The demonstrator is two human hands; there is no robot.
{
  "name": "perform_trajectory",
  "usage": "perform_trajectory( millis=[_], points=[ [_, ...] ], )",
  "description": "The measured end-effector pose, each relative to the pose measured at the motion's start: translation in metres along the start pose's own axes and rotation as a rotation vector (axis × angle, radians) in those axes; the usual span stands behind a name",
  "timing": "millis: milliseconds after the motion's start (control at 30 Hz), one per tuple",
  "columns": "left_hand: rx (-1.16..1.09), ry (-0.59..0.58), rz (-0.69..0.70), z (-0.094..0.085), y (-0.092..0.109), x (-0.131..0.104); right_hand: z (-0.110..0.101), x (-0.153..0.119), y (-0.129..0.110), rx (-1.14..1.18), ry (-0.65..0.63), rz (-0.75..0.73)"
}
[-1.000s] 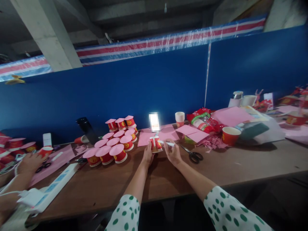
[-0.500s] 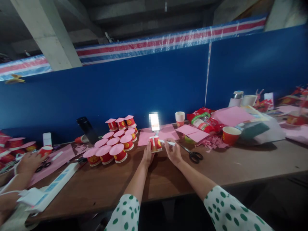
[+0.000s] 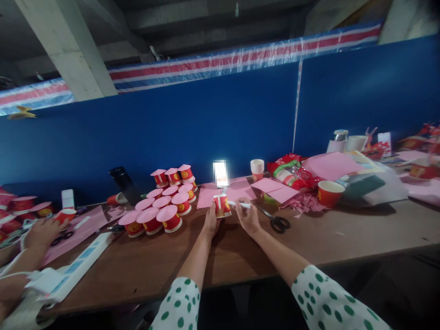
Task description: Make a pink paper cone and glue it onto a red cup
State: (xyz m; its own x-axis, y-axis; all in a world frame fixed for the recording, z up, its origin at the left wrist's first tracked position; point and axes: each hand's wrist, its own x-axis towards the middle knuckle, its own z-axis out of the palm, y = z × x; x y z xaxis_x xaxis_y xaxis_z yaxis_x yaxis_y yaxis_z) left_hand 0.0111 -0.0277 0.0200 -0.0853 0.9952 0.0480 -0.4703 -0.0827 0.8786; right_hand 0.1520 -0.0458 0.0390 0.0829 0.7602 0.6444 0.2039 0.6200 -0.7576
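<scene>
Negligible shift of hands since the earlier frame. Bench (image 3: 144,270): two forearms (image 3: 194,259) converge above it; twelve pink-lidded cups (image 3: 168,220) visible at left. Left hand (image 3: 211,222): fingers grip one red cup (image 3: 222,208), centre. Right hand (image 3: 249,220): fingers pinch one white pen-like stick (image 3: 244,205). Cup emblem (image 3: 228,206): illegible.

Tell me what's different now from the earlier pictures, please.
Nothing has clearly moved, and nothing was taken hold of or let go. The left hand still holds the red paper cup, and the right hand still holds the white pen-like tool close to it. The pink-topped cups and black-handled scissors stayed put.
</scene>
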Motion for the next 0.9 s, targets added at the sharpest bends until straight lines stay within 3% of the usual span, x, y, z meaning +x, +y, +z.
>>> perform_trajectory(
  millis=[900],
  points=[
    [0.002, -0.004, 0.002, 0.0, -0.0002, -0.0001, 0.0022, -0.0017, 0.0047, 0.009, 0.011, 0.001]
  ],
)
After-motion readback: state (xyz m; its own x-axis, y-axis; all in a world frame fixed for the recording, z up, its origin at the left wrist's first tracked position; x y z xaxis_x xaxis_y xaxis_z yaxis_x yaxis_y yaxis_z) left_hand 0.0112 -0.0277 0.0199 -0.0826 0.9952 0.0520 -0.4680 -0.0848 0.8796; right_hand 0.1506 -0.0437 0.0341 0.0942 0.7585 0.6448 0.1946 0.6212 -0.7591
